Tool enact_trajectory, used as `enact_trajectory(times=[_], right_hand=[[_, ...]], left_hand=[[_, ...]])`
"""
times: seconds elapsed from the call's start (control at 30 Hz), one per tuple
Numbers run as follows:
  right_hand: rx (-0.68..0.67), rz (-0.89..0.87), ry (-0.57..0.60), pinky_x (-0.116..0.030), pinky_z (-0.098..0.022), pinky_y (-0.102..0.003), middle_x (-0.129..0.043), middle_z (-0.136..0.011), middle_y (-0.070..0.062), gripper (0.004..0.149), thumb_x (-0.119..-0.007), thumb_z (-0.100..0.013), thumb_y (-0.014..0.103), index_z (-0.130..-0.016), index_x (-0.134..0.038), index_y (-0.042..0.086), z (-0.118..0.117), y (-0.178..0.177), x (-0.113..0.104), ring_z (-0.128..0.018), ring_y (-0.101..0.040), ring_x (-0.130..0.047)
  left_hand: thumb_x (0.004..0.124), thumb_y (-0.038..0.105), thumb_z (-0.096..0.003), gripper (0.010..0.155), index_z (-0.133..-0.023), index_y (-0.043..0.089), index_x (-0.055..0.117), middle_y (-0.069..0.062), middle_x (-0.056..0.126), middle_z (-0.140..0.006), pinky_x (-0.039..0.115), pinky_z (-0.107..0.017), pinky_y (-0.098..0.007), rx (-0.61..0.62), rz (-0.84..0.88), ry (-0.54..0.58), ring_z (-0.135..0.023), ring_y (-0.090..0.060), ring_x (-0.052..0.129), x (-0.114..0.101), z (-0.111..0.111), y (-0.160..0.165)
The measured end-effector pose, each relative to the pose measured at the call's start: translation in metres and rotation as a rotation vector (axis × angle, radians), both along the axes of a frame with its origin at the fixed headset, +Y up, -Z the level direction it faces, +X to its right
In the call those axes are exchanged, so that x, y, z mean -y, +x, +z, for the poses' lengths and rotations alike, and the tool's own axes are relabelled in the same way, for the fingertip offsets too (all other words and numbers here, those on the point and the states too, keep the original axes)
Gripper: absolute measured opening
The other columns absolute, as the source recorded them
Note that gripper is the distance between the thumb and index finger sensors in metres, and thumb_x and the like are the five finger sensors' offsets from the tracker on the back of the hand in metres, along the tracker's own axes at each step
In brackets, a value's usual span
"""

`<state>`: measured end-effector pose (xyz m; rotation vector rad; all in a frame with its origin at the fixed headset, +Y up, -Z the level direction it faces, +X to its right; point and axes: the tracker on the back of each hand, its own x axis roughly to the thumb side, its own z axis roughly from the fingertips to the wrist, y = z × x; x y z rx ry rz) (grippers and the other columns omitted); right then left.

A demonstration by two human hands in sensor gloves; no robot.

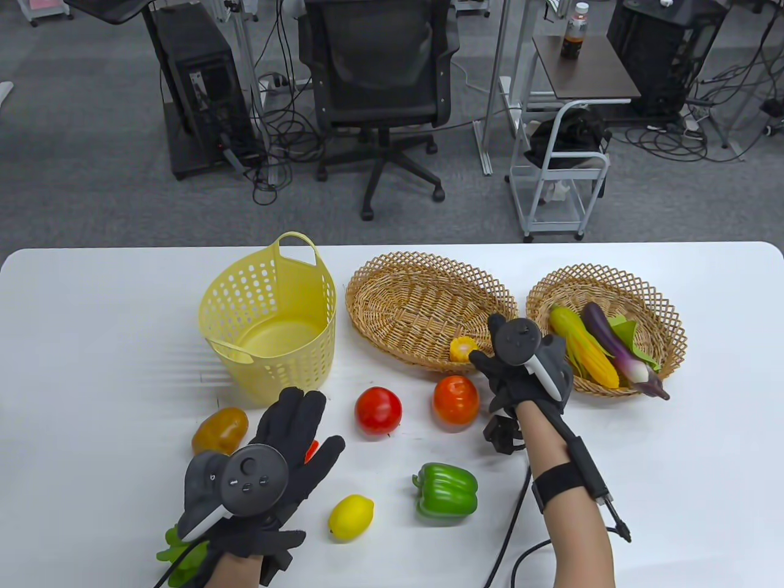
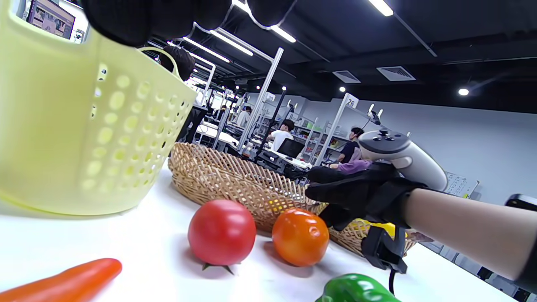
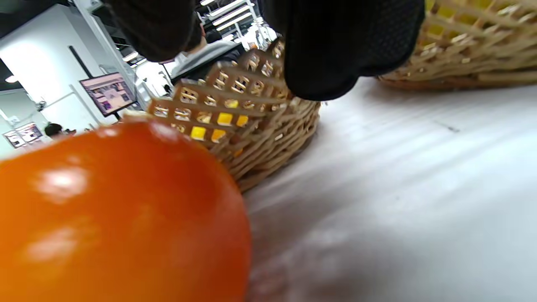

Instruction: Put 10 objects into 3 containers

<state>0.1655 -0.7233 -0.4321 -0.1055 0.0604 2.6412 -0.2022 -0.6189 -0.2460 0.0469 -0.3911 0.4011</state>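
Observation:
My left hand point(image 1: 300, 429) is spread flat and open, low over an orange carrot point(image 2: 63, 283) that shows only as a red tip point(image 1: 312, 450) in the table view. My right hand point(image 1: 490, 355) is at the front right rim of the middle wicker basket point(image 1: 422, 269), its fingers point(image 2: 327, 184) stretched out and holding nothing I can see. A small corn piece point(image 1: 462, 349) lies inside that rim beside the fingers. The yellow plastic basket point(image 1: 269, 318) holds nothing. The right wicker basket point(image 1: 664, 312) holds a corn cob point(image 1: 585, 349) and an eggplant point(image 1: 615, 349).
On the table lie a red tomato point(image 1: 378, 411), an orange tomato point(image 1: 456, 401) just left of my right wrist, a green pepper point(image 1: 446, 493), a lemon point(image 1: 350, 517), a potato point(image 1: 219, 429) and a leafy green point(image 1: 180, 551) under my left wrist.

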Motion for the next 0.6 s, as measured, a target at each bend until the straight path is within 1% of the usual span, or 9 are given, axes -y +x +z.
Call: enact_trajectory(times=[0.1,0.17,0.27,0.3,0.33,0.4,0.43,0.5,0.6], right_hand=[[-0.053,0.035,-0.037,-0.07,-0.06,-0.054,-0.028,-0.116,-0.026,0.088,-0.07,-0.056,0.048,-0.11,-0.012,0.01,0.017,0.003,-0.009,-0.087,-0.047,-0.073],[-0.104,0.039,-0.064,-0.068,-0.061,-0.056,-0.026,-0.116,-0.027,0.089,-0.07,-0.056,0.049,-0.11,-0.011,0.009,0.031,0.004,-0.016,-0.09,-0.049,-0.069],[-0.185,-0.004,-0.063,-0.067,-0.062,-0.057,-0.026,-0.115,-0.029,0.09,-0.07,-0.056,0.051,-0.111,-0.013,0.007,0.057,0.002,-0.027,-0.092,-0.051,-0.066],[-0.235,-0.059,-0.067,-0.066,-0.063,-0.057,-0.026,-0.115,-0.029,0.09,-0.069,-0.056,0.051,-0.111,-0.014,0.007,0.072,-0.002,-0.028,-0.093,-0.051,-0.064],[-0.251,-0.079,-0.067,-0.066,-0.063,-0.058,-0.026,-0.115,-0.029,0.09,-0.07,-0.056,0.052,-0.112,-0.015,0.007,0.077,-0.005,-0.028,-0.093,-0.051,-0.064],[-0.354,-0.144,-0.064,-0.065,-0.063,-0.059,-0.027,-0.116,-0.029,0.09,-0.071,-0.055,0.052,-0.112,-0.017,0.008,0.103,-0.018,-0.027,-0.094,-0.052,-0.063],[-0.391,-0.148,-0.067,-0.065,-0.063,-0.059,-0.028,-0.116,-0.029,0.09,-0.071,-0.055,0.053,-0.112,-0.018,0.008,0.111,-0.024,-0.025,-0.094,-0.052,-0.063],[-0.462,-0.131,-0.089,-0.065,-0.063,-0.059,-0.028,-0.116,-0.029,0.09,-0.071,-0.055,0.054,-0.113,-0.018,0.009,0.127,-0.034,-0.023,-0.095,-0.052,-0.061],[-0.545,-0.081,-0.139,-0.063,-0.065,-0.061,-0.028,-0.117,-0.027,0.09,-0.072,-0.054,0.055,-0.114,-0.021,0.012,0.14,-0.049,-0.015,-0.097,-0.054,-0.058]], left_hand=[[0.039,0.066,-0.0665,0.076,-0.123,0.016,0.039,-0.027,0.039,-0.125,0.061,-0.072,-0.064,0.005,0.002,0.013,-0.111,-0.056,0.051,-0.003,0.003,0.0],[0.039,0.067,-0.0664,0.076,-0.124,0.016,0.039,-0.027,0.039,-0.125,0.061,-0.072,-0.064,0.007,0.002,0.023,-0.111,-0.056,0.051,-0.005,0.006,0.0],[0.039,0.067,-0.0665,0.076,-0.124,0.016,0.039,-0.028,0.039,-0.125,0.061,-0.072,-0.064,0.009,0.008,0.029,-0.111,-0.056,0.051,-0.006,0.008,0.0],[0.039,0.067,-0.0665,0.076,-0.124,0.016,0.039,-0.027,0.039,-0.125,0.061,-0.072,-0.064,0.01,0.009,0.031,-0.111,-0.056,0.051,-0.007,0.008,0.0],[0.039,0.067,-0.0665,0.076,-0.124,0.016,0.039,-0.027,0.039,-0.125,0.061,-0.072,-0.064,0.011,0.009,0.031,-0.111,-0.056,0.051,-0.007,0.008,0.0],[0.039,0.067,-0.0665,0.076,-0.124,0.016,0.039,-0.028,0.039,-0.125,0.061,-0.072,-0.064,0.014,0.014,0.034,-0.111,-0.056,0.051,-0.008,0.01,-0.001],[0.039,0.067,-0.0665,0.076,-0.124,0.016,0.039,-0.027,0.039,-0.125,0.061,-0.072,-0.064,0.016,0.015,0.037,-0.111,-0.056,0.051,-0.008,0.011,-0.001],[0.039,0.067,-0.0666,0.076,-0.124,0.016,0.039,-0.028,0.039,-0.125,0.061,-0.072,-0.064,0.019,0.019,0.044,-0.111,-0.056,0.051,-0.009,0.012,-0.001],[0.039,0.067,-0.0664,0.076,-0.124,0.016,0.039,-0.027,0.039,-0.125,0.061,-0.072,-0.064,0.023,0.025,0.047,-0.111,-0.056,0.052,-0.01,0.014,-0.001]])
